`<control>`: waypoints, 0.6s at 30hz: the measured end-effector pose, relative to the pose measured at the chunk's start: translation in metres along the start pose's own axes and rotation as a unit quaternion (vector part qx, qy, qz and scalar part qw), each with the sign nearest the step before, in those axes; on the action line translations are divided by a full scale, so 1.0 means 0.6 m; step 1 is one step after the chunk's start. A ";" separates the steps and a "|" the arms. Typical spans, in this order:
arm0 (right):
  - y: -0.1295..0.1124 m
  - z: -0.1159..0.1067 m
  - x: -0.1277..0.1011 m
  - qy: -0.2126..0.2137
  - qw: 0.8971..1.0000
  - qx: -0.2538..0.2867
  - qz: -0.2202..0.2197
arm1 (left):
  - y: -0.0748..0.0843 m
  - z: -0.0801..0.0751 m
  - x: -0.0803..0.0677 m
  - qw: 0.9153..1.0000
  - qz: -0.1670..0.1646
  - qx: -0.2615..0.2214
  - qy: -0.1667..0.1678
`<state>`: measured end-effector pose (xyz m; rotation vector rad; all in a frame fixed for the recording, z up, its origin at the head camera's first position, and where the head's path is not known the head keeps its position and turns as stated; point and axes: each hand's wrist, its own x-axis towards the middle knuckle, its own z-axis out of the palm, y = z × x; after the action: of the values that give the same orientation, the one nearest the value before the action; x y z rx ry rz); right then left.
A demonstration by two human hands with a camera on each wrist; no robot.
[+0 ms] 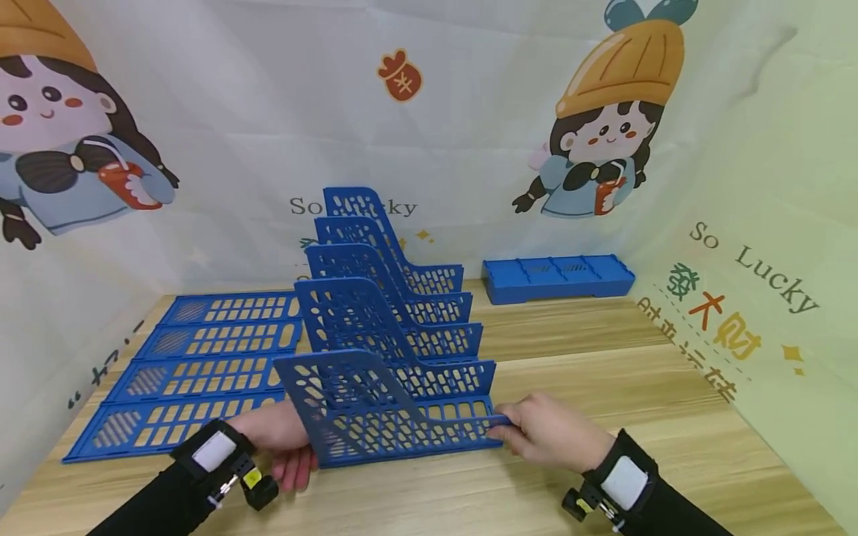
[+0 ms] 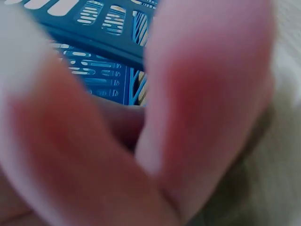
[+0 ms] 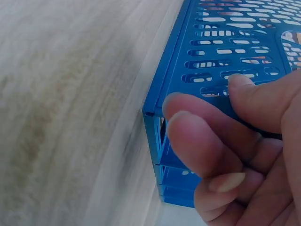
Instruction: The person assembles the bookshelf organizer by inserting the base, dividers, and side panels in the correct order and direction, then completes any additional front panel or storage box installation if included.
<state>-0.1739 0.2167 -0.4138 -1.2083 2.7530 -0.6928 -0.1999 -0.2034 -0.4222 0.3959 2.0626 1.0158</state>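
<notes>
A blue plastic file rack point(image 1: 395, 417) stands on the table with several perforated upright dividers, one behind another. My right hand point(image 1: 546, 432) pinches the low front corner of the nearest divider; in the right wrist view the thumb point(image 3: 254, 101) lies on its slotted face and the curled fingers reach past the edge. My left hand point(image 1: 275, 435) grips the rack at the nearest divider's tall back end, partly hidden behind it, fingertips low near the table. Close up in the left wrist view, the thumb and a finger point(image 2: 202, 103) are blurred, with blue slotted panels point(image 2: 99, 21) beyond them.
Several flat blue perforated panels point(image 1: 194, 372) lie joined in a row on the wooden table point(image 1: 643, 417), left of the rack. A long blue piece point(image 1: 559, 279) sits at the back right, near the printed cloth backdrop point(image 1: 469, 149).
</notes>
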 end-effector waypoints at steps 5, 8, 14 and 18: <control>0.012 0.005 -0.009 -0.016 0.998 0.046 0.046 | -0.016 0.014 0.000 0.999 0.020 -0.026 0.035; 0.025 0.011 -0.023 -0.026 0.996 0.057 0.070 | -0.019 0.028 -0.009 0.994 0.043 -0.028 0.098; 0.040 0.028 -0.030 -0.006 0.996 0.057 0.067 | 0.035 0.026 -0.083 0.930 0.148 -0.074 0.329; 0.041 0.032 -0.021 0.001 0.994 0.075 0.073 | 0.076 0.025 -0.132 0.900 0.287 -0.070 0.321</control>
<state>-0.1780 0.2331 -0.4430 -0.9663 2.7001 -0.8673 -0.1404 -0.2116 -0.3519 0.6896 2.4827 1.8352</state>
